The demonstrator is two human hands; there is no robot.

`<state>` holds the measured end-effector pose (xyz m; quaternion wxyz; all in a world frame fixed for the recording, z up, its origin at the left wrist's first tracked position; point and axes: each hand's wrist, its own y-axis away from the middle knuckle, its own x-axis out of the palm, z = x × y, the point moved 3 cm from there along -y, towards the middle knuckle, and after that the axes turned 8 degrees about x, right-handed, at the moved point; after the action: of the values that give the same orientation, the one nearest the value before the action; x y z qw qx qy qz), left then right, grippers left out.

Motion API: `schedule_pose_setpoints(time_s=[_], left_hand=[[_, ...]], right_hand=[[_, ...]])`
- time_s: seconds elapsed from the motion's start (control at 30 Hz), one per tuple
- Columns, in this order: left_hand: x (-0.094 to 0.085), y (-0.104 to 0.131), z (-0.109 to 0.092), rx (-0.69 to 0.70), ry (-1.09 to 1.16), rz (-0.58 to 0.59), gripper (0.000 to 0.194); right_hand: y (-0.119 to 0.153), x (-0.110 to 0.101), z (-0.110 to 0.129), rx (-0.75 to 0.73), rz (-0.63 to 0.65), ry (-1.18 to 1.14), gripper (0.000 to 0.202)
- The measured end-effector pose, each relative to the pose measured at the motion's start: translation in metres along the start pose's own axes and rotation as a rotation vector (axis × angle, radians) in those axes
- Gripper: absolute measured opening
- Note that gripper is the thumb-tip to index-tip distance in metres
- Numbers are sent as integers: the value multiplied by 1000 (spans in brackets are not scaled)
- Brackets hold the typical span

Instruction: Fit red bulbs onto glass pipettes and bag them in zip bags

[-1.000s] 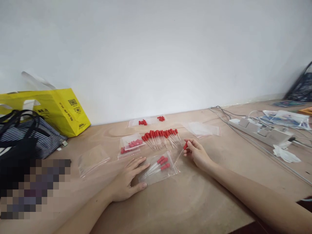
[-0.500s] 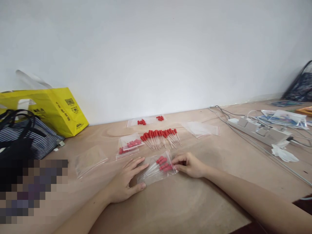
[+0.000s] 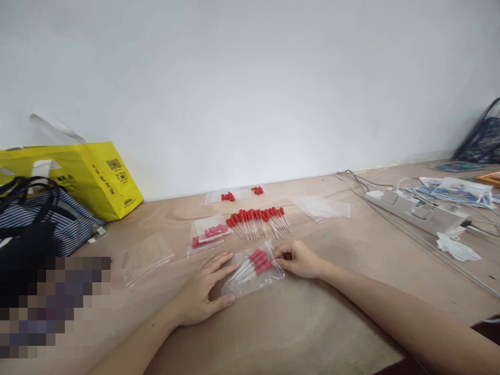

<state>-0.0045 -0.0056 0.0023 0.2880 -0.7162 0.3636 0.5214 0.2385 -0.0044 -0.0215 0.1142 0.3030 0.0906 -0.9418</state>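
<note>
A clear zip-lock bag (image 3: 250, 284) lies flat on the table, its zip edge to the right. Inside are several droppers (image 3: 261, 261) with red bulbs, the bulbs toward the zip edge. My left hand (image 3: 205, 291) rests open at the bag's left side, fingers spread and the thumb by its lower left corner. With thumb and forefinger, my right hand (image 3: 297, 259) pinches the zip edge. Just beyond is a row of loose red-bulbed droppers (image 3: 258, 221). Left of that row lie filled bags (image 3: 205, 242) with red bulbs showing through.
Flat clear bags (image 3: 322, 207) lie behind on the right, another clear bag (image 3: 147, 259) on the left. Against the wall sits a bag with small red pieces (image 3: 227, 197). A power strip (image 3: 417, 211) with cables is at right; a yellow bag (image 3: 105, 182) and striped bag (image 3: 74, 224) at left.
My right hand has moved slightly up along the zip edge, its fingers still pinched. The droppers in the bag lie a little differently. My left hand stays in place.
</note>
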Motion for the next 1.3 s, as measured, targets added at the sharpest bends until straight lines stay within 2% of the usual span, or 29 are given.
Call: schedule_pose_setpoints(time_s=[0.07, 0.17, 0.23, 0.3, 0.47, 0.63, 0.8, 0.97, 1.1, 1.2, 1.3], left_hand=[[-1, 0, 0, 10, 2, -12, 55], [-2, 0, -2, 13, 5, -9, 55], [-3, 0, -3, 6, 4, 5, 56], [-3, 0, -3, 1, 3, 16, 57], [-1, 2, -1, 17, -2, 12, 57], [0, 2, 0, 15, -4, 1, 57], [3, 3, 3, 38, -8, -16, 57], [4, 4, 5, 40, -25, -23, 56], [0, 2, 1, 44, -15, -26, 55], [-1, 1, -2, 37, -8, -20, 54], [-2, 1, -3, 25, -3, -28, 54]], right_hand=[[-8, -10, -3, 85, -71, 11, 15], [-27, -29, -8, 269, -275, 148, 14], [-44, -37, -8, 336, -359, 208, 11], [-61, -39, -8, 395, -419, 248, 17], [-88, -31, -5, 512, -435, 292, 35], [-94, -35, -4, 542, -406, 222, 40], [-80, -49, 3, 497, -375, 86, 54], [-44, -53, 0, 422, -299, -102, 65], [-16, -41, -9, 322, -345, -435, 63], [-2, -25, -17, 357, -367, -618, 56], [6, -11, -19, 378, -333, -758, 49]])
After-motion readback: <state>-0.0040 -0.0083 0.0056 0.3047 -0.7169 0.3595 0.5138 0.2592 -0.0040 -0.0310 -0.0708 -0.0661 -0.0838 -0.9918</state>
